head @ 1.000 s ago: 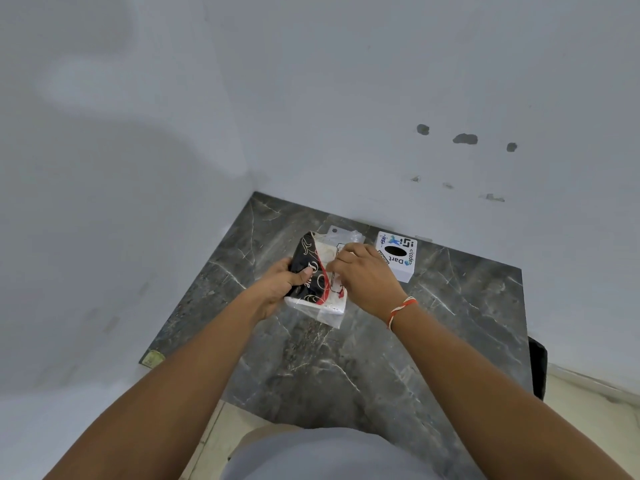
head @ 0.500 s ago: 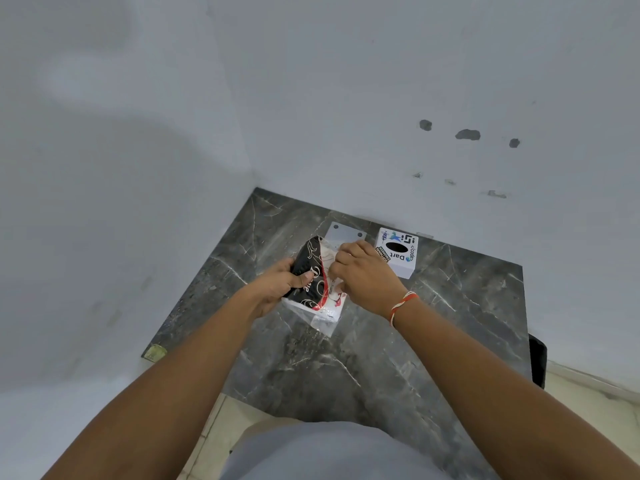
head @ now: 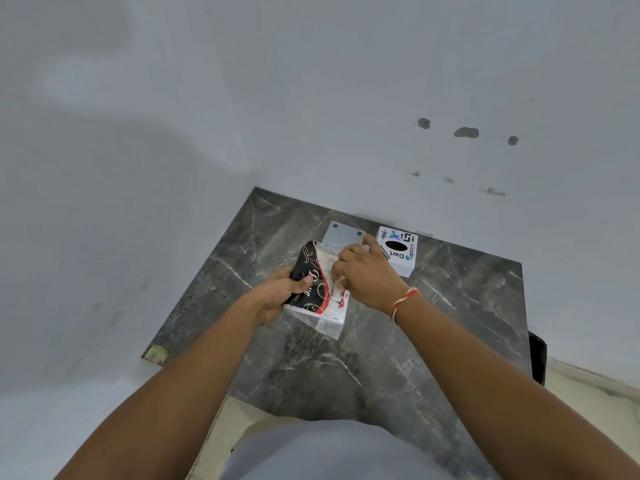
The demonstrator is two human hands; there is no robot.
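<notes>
Black, red and white in clear plastic, the packet [head: 317, 289] is held just above the dark marble desk [head: 381, 358], near its far side. The left hand [head: 277, 296] has its grip wrapped round the black side. The right hand [head: 367, 275] has its grip pinching the top. A stickered white box [head: 398, 251] stands just beside.

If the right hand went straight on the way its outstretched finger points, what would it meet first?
Probably the white stickered box, just beyond the right hand; the grey plate lies beside that line. Depth is unclear: the hand pinches the tissue packet above the table and might pass over the box.
</notes>
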